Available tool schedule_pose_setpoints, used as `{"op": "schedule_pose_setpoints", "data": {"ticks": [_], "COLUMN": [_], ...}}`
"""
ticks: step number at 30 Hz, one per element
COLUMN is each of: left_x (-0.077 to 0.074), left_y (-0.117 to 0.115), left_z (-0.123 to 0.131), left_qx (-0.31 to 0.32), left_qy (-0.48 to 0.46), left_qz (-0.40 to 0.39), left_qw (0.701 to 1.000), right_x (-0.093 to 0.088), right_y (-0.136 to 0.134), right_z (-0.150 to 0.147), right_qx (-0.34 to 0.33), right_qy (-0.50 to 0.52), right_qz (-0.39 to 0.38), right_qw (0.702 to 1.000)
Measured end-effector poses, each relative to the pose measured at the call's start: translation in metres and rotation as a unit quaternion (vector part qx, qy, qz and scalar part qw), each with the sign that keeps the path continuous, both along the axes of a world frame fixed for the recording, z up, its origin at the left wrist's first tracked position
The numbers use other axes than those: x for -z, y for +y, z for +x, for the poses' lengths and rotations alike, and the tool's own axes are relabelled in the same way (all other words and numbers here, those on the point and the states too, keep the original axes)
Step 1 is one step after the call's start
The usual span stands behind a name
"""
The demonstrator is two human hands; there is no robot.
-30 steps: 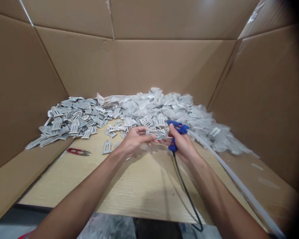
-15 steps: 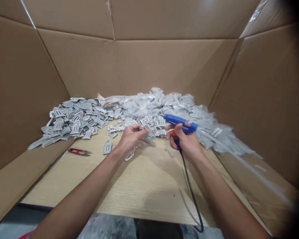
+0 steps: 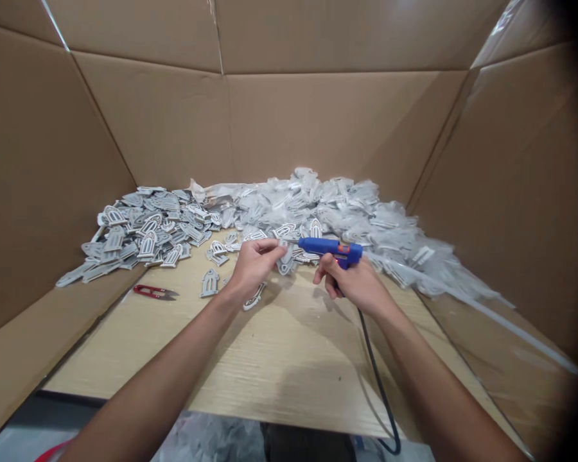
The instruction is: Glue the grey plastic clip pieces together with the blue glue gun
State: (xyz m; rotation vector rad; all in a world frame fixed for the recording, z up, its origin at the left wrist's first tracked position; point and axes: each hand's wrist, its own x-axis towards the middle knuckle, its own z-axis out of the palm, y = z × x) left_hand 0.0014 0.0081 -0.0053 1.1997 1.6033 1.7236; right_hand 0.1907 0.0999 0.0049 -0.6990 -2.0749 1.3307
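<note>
My right hand [image 3: 354, 283] grips a blue glue gun [image 3: 328, 248] whose nozzle points left at a small grey arch-shaped piece [image 3: 285, 258]. My left hand [image 3: 253, 263] pinches that piece between thumb and fingers, just above the wooden table [image 3: 279, 359]. A long clear glue stick [image 3: 467, 301] runs out of the gun's back towards the right. The gun's black cord [image 3: 378, 391] trails down over the table's front edge. Another arch piece [image 3: 253, 297] lies under my left wrist.
A heap of loose grey arch pieces [image 3: 144, 234] lies at the back left, a heap of clear bagged pieces [image 3: 356, 218] at the back right. Red thread snips [image 3: 151, 292] lie at the table's left edge. Tall cardboard walls [image 3: 318, 122] enclose the table on three sides.
The glue gun has swung from upright in my right hand to level, nozzle pointing left at the piece. My left hand dropped one piece by the wrist and holds another.
</note>
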Motion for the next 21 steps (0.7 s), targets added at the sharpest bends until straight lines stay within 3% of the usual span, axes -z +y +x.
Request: {"op": "schedule_pose_setpoints", "data": {"ticks": [10,16,21], "left_x": [-0.001,0.000,0.002], "left_y": [-0.002,-0.002,-0.002], "left_z": [0.002,0.002,-0.002], "left_qx": [-0.008,-0.011,-0.002], "left_qy": [0.009,0.015,0.032], "left_qz": [0.007,0.008,0.008], "left_qw": [1.000,1.000,0.999], "right_x": [0.006,-0.003,-0.008], "right_y": [0.003,-0.004,-0.011], "right_z": [-0.001,0.002,0.001], "right_qx": [0.015,0.043,0.048], "right_qy": [-0.027,-0.112,-0.119], "right_qz": [0.026,0.082,0.129], "right_qw": [0.999,0.989,0.983]}}
